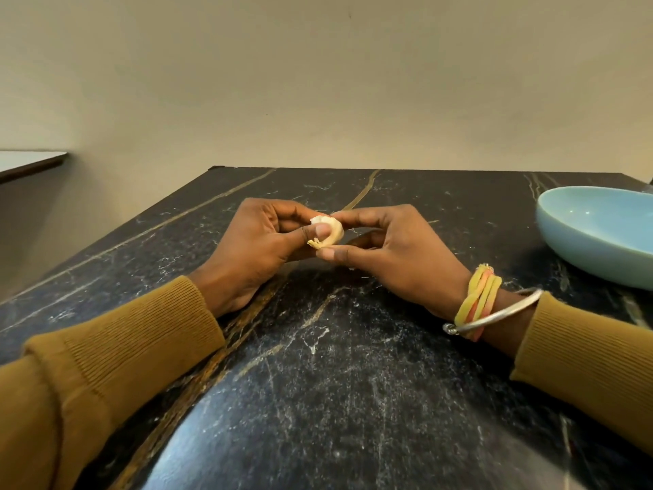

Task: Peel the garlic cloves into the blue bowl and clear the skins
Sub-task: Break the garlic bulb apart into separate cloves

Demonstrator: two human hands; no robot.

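Black marble table [353, 366] sits by a plain wall. On its right edge rests the blue bowl [597, 235]. Both hands, left hand [258, 249] and right hand [395, 252], pinch one garlic clove [332, 233] between them above the table.

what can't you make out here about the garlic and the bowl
- Head view: the clove is mostly covered by fingers of the left hand and right hand, so how much skin is left is unclear.
- Head view: the bowl is cut off by the right edge, so what lies in that part is unseen.
- Head view: the table under the hands is hidden, so fallen skins cannot be told.
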